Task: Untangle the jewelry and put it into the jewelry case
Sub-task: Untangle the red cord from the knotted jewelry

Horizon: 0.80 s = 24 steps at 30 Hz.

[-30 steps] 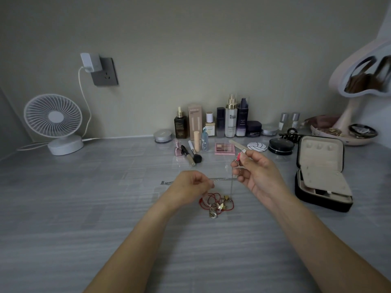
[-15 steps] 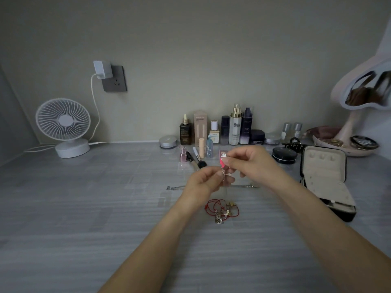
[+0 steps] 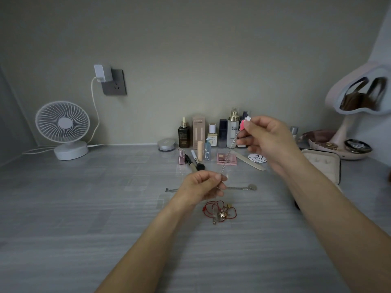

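A thin silver chain [image 3: 229,153] with a pink and white charm at its top end is stretched taut above the table. My right hand [image 3: 265,141] pinches the charm end, raised high. My left hand [image 3: 202,185] pinches the lower end of the same chain. Below the hands lies a tangle of red cord and gold charms [image 3: 220,210]. A silver chain bracelet [image 3: 243,188] lies flat on the table behind my left hand, partly hidden. The open black jewelry case [image 3: 323,163] with a cream lining stands at the right, partly hidden by my right forearm.
Bottles, a brush, a pink palette [image 3: 226,159] and a nail file [image 3: 248,160] line the back of the table. A white fan [image 3: 63,129] stands at the back left, its cable running to a wall socket. A mirror stand with trinket dishes [image 3: 347,149] sits at the far right.
My right hand rose up and to the right with the charm end. My left hand stayed low, so the chain now stretches out between them.
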Tool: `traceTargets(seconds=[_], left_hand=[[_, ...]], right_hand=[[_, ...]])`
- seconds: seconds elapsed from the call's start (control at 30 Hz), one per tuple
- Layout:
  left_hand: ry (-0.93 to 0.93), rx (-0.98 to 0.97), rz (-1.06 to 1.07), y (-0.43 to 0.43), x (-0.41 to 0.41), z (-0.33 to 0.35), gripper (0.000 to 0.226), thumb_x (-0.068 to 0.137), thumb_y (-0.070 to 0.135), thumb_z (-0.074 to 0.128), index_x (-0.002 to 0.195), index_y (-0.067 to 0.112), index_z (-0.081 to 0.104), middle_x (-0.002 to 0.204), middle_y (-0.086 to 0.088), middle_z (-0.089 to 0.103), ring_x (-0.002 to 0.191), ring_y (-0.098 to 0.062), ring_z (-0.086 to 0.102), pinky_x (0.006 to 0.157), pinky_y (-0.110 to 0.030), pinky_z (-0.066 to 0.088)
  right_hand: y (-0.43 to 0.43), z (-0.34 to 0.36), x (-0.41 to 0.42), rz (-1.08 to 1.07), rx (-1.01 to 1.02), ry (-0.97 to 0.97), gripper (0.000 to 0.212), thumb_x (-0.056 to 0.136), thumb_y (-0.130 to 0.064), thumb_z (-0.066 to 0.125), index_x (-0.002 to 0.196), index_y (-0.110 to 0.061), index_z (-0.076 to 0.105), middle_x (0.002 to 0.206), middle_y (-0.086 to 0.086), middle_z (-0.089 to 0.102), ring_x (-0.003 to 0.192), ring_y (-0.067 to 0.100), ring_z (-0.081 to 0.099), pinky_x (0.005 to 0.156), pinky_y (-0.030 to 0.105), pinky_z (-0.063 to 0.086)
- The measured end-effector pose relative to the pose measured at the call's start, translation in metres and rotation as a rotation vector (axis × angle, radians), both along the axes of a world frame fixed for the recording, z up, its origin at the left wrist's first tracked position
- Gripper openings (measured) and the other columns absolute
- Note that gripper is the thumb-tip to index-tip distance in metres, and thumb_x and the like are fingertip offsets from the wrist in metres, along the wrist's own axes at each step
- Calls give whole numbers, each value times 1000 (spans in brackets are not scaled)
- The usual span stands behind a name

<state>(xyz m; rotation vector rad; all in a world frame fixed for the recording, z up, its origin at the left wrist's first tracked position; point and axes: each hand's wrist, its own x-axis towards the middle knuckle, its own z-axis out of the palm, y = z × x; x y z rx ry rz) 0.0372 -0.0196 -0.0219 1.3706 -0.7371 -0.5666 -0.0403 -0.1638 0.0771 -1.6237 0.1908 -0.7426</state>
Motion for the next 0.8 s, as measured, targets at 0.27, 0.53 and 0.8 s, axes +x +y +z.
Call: traceTargets(seconds=[0.27,0.53,0.8], left_hand=[[13,42,31,2,1,1,17,92,16,54,87,14,70,77,1,73,71,-11,68,80,-33,51],[44,-2,102,1,1,3,21,93,14,51,86,16,71,86,-1,75,79,-13,69,75,-29,51],[41,-95,84,0,1,4,16,93,15,51,86,12,65,78,0,73,66,-12,67,68,-27,52]], right_hand=[[-3,13,-3,-41,43,-111,19,93,-15,53,75,-18,57,65,-3,63,55,6,64,49,16,46],[-8,7,-5,-26,103,-125,17,94,-15,51,78,-18,57,60,-5,64,55,8,64,50,19,45],[-6,18,-3,31,131,-199,18,95,-15,50,79,-18,56,61,-5,64,58,12,66,51,19,48]])
